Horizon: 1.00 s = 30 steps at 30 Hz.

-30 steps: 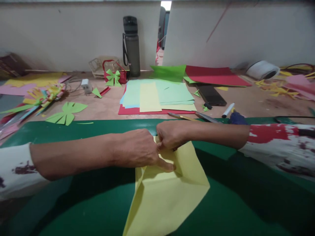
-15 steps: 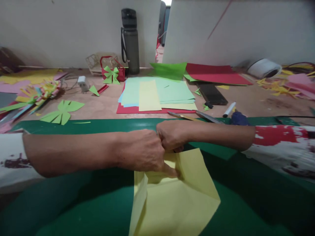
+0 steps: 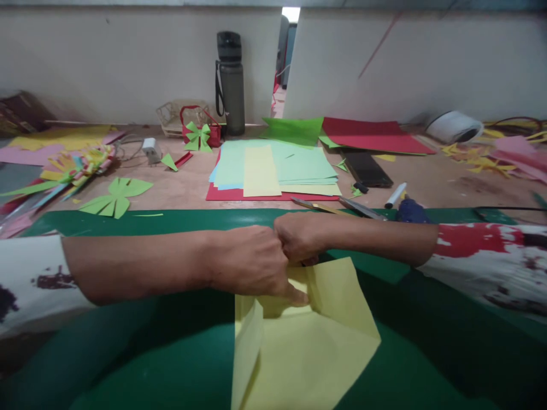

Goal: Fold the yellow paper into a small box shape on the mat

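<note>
A sheet of yellow paper [image 3: 299,347], folded so that its sides stand up like an open paper bag, lies on the green mat [image 3: 179,347]. My left hand [image 3: 252,259] reaches in from the left and is closed at the paper's far edge, with its thumb pressed against the inside. Knuckle to knuckle with it, my right hand [image 3: 299,236] is curled at the same far edge from behind. Most of the fingers of both hands are hidden from view, as is the stretch of edge between them.
Scissors [image 3: 361,208], a white marker [image 3: 395,195] and a phone [image 3: 366,168] lie beyond my right forearm. Behind my hands is a stack of pale green paper [image 3: 305,165]. A dark bottle [image 3: 233,97] stands by the wall; a green paper cutout [image 3: 117,196] lies at left.
The camera view has tilted up slightly, so the background sits lower. Both hands keep the same hold on the yellow paper, with barely any movement.
</note>
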Each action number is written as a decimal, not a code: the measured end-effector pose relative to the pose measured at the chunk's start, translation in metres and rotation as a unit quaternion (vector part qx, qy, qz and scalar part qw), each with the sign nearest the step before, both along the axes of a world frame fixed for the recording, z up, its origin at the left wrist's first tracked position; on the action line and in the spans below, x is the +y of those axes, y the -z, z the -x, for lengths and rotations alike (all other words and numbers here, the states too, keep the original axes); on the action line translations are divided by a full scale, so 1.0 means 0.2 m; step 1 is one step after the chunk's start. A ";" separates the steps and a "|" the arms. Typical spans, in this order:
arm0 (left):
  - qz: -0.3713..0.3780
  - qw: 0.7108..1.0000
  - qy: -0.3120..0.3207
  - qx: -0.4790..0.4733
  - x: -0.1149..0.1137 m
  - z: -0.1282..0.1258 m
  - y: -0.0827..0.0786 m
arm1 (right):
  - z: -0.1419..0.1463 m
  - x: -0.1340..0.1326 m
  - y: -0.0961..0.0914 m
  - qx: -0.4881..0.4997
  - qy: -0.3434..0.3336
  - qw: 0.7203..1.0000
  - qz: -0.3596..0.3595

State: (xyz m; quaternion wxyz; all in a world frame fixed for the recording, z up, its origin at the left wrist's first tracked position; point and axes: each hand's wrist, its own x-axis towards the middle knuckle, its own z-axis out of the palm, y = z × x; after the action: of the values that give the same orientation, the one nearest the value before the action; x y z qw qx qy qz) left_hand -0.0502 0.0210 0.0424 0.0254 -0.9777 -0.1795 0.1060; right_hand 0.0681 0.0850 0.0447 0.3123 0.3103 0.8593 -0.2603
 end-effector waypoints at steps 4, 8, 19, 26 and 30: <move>0.018 0.998 -0.052 0.037 0.02 0.02 -0.02 | -0.01 -0.01 0.00 0.012 -0.007 1.000 -0.015; 0.039 0.996 -0.080 -0.002 0.03 0.09 -0.02 | -0.01 -0.02 -0.02 0.009 -0.008 0.999 -0.041; 0.185 0.803 -0.496 -0.275 -0.27 0.27 0.05 | -0.07 -0.05 0.02 0.036 -0.029 0.991 -0.128; 0.246 0.813 -0.452 -0.273 -0.39 0.24 0.12 | -0.12 -0.09 0.07 0.130 -0.042 0.969 -0.208; 0.221 0.830 -0.440 -0.263 -0.38 0.23 0.13 | -0.14 -0.09 0.11 0.271 -0.113 0.947 -0.128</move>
State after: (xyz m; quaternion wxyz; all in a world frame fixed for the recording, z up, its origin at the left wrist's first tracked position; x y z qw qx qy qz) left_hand -0.0963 -0.0550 0.0160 -0.2890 -0.7654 -0.5628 -0.1180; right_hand 0.0953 0.0664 0.0230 0.0527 0.1669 0.9670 -0.1851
